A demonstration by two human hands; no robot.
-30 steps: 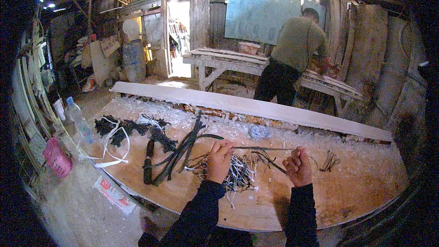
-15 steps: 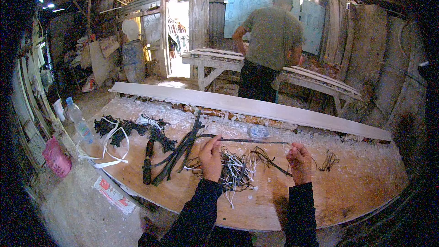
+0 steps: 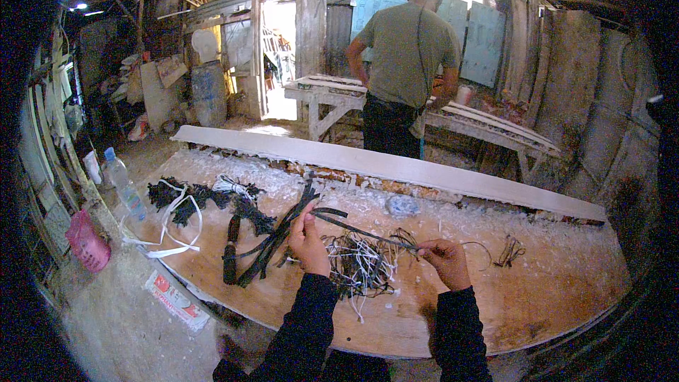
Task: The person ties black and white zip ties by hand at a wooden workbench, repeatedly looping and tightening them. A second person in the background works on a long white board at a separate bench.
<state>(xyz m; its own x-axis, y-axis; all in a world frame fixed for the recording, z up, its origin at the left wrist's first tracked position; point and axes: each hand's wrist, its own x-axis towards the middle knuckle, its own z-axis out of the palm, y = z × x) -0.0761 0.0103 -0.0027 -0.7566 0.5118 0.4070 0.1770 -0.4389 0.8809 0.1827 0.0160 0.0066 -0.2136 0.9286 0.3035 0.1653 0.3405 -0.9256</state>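
A thin black strip (image 3: 368,233) is stretched over the tabletop between my two hands. My left hand (image 3: 309,246) pinches its left end, where a short black tail sticks out beyond the fingers. My right hand (image 3: 445,262) grips the other end, fingers closed, and a fine curved strand shows past it. Below the strip lies a tangled pile of black and white strings (image 3: 361,265). Left of my left hand, long black strips (image 3: 272,251) lie bunched beside a dark, rod-like handle (image 3: 230,251).
Dark bundles (image 3: 177,205) with a white band (image 3: 166,230) lie on the left; a small tangle of strands (image 3: 509,251) is at right. A long pale board (image 3: 382,168) edges the table's far side. A plastic bottle (image 3: 124,184) stands left. Beyond, a person (image 3: 407,56) works at a bench.
My left hand has moved left, and my right hand has shifted lower, so the strip now slopes down to the right. The person behind has moved slightly left.
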